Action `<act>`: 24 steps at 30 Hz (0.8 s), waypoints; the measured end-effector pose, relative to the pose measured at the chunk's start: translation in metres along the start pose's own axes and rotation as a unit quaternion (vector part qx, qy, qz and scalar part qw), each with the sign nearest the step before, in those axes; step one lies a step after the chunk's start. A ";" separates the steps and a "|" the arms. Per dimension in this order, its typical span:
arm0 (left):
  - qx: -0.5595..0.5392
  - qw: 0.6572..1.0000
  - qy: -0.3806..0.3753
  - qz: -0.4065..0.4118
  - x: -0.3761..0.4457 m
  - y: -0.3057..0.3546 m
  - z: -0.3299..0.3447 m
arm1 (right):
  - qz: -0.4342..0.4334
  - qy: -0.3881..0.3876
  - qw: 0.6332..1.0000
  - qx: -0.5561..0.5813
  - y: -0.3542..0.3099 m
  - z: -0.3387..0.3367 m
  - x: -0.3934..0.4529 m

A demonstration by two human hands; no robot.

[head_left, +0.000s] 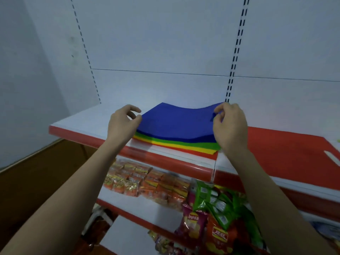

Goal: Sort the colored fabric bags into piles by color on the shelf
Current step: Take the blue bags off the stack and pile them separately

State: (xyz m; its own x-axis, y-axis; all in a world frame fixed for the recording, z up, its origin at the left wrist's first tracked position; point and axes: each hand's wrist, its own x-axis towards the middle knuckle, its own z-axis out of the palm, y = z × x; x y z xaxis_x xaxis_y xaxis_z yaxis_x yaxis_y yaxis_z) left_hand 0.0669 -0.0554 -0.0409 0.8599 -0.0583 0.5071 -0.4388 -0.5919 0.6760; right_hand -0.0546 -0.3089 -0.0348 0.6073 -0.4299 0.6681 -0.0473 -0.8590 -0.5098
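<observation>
Two bare forearms, no sleeves in view up to the frame edge. Left hand (122, 122) and right hand (230, 126) both bare: no gloves, rings, watch or wristbands visible. Slim wrists, short nails where visible.

Lower shelf: we see orange and yellow snack packets (147, 183) stacked in rows.
Right of them: green packets (215, 203), and below those a purple chip bag (191, 224).
Back wall: we note white panels with slotted uprights (237, 50).
</observation>
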 end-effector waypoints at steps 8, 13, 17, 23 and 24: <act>0.071 0.994 -0.086 0.018 0.037 -0.040 0.042 | 0.140 -0.023 0.989 -0.040 0.000 0.005 -0.011; 0.065 0.988 -0.137 0.007 0.054 -0.055 0.042 | 0.192 -0.052 0.973 -0.117 -0.008 0.010 -0.009; 0.060 0.980 -0.188 -0.015 0.070 -0.057 0.040 | 0.227 -0.034 0.967 -0.112 -0.008 0.013 -0.011; 0.097 0.966 -0.240 -0.020 0.082 -0.042 0.033 | 0.248 -0.024 0.954 -0.168 -0.014 0.017 -0.008; 0.101 0.965 -0.243 -0.017 0.083 -0.040 0.033 | 0.252 -0.030 0.952 -0.174 -0.014 0.016 -0.008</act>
State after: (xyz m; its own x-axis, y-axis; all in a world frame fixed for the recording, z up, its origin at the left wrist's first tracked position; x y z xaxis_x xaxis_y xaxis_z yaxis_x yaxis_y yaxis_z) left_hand 0.1643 -0.0630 -0.0430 0.9153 -0.3767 0.1428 -0.3903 -0.7417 0.5455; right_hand -0.0456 -0.2890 -0.0419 0.4815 -0.8035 0.3500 -0.5977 -0.5931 -0.5394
